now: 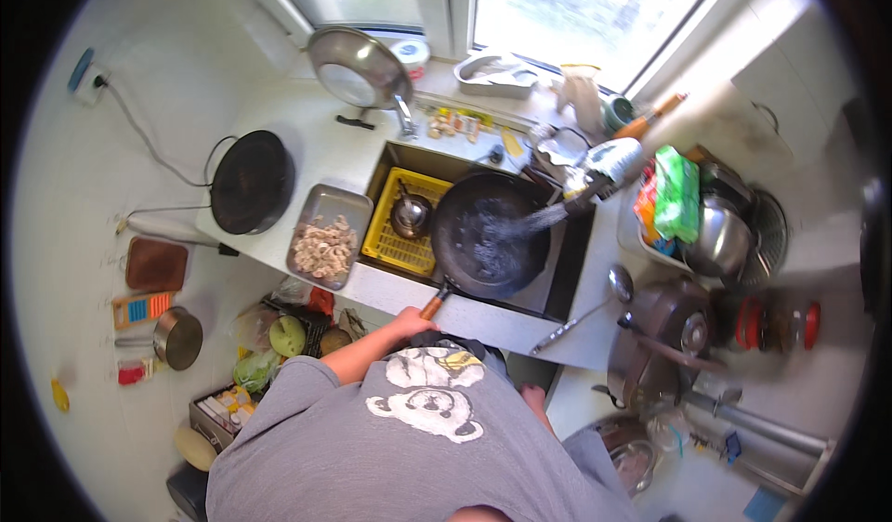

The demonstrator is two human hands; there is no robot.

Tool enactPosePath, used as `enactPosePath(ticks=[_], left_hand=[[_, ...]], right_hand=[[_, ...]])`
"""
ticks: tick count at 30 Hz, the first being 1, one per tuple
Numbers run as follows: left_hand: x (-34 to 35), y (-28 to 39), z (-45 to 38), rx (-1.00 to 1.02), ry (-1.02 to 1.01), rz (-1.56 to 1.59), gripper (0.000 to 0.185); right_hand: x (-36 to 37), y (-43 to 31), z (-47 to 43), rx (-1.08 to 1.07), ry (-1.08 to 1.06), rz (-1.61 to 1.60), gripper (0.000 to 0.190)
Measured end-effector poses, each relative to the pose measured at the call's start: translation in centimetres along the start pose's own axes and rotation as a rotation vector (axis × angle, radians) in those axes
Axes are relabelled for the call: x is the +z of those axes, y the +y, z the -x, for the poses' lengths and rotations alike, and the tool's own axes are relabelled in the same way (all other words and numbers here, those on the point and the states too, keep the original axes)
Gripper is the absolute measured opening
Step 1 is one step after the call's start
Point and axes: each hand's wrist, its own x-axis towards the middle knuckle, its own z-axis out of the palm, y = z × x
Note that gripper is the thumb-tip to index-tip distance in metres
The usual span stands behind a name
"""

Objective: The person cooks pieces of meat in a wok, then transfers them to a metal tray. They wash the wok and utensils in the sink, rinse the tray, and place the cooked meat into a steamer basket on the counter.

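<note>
My left hand [414, 323] grips the wooden handle [435, 304] of a black wok [463, 260]. The wok rests over the right part of the sink [573, 271]. A spray of water [536, 221] pours into it from a dark faucet [582, 203], and the water inside is churned. Down by my right side hangs my right hand [534, 395], partly hidden by my shirt, so its fingers cannot be made out. To the wok's left, a yellow plastic basket [380, 239] holds a small metal vessel [411, 216].
A metal tray [336, 198] of pale food pieces sits left of the sink, beside a black round pan [252, 182]. At right lie a ladle [578, 323], a brown rice cooker [662, 334] and a steel bowl [718, 239]. A large lid [359, 55] leans near the window.
</note>
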Motion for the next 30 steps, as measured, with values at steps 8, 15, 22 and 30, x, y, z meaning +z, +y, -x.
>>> enactPosePath(ticks=[8, 15, 22, 30], left_hand=[[-0.4, 0.0, 0.1, 0.018, -0.02, 0.049, 0.051], [-0.6, 0.6, 0.7, 0.029, -0.051, 0.123, 0.044], [-0.9, 1.6, 1.6, 0.007, -0.047, 0.143, 0.042], [-1.2, 2.5, 2.4, 0.003, -0.053, 0.157, 0.038]], right_hand=[[0.8, -0.1, 0.0, 0.206, -0.033, -0.305, 0.021], [1.1, 0.8, -0.7, 0.239, -0.096, -0.36, 0.019], [1.3, 2.0, -1.5, 0.251, -0.087, -0.484, 0.015], [1.1, 1.6, -1.4, 0.282, -0.093, -0.456, 0.011]])
